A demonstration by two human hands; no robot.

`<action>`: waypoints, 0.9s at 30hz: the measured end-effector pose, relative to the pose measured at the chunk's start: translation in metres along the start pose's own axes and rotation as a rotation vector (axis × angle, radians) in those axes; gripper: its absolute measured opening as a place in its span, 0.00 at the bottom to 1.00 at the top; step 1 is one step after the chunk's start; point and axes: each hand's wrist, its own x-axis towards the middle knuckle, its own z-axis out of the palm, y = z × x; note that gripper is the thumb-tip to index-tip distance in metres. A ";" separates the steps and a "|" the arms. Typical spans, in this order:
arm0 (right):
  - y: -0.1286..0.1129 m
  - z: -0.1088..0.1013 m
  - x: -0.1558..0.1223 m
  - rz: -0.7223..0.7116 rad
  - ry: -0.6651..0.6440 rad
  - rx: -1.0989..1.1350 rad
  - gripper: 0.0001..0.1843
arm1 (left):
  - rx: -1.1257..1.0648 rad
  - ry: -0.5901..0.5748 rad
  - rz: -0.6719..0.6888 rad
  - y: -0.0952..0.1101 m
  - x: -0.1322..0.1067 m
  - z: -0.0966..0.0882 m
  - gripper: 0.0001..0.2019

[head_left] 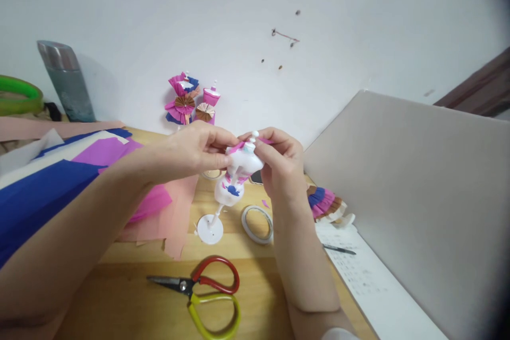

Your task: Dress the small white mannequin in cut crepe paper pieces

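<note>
A small white dress-form mannequin [241, 161] on a thin stand with a round white base [210, 229] leans to the right above the table. Bits of pink and blue paper stick to its waist. My left hand [199, 151] grips the mannequin's shoulder, thumb in front and fingers partly behind it. At the other shoulder, my right hand [281, 156] is closed on a strip of pink crepe paper [266, 141] behind the neck; its fingertips are partly hidden. Scissors [184, 286] with one red and one yellow handle lie nearer to me. A roll of tape [257, 224] rests beside the base.
Blue, purple, pink and peach paper sheets [40, 196] cover the left side. Two dressed mannequins [185, 101] stand by the wall. A bottle [67, 82] is back left. On the right are a pleated paper piece [324, 203], a pen [339, 249], written paper [358, 271] and a grey panel [418, 170].
</note>
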 end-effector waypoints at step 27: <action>0.005 -0.003 0.001 -0.129 0.035 -0.082 0.01 | -0.136 0.099 -0.008 -0.007 0.002 0.005 0.09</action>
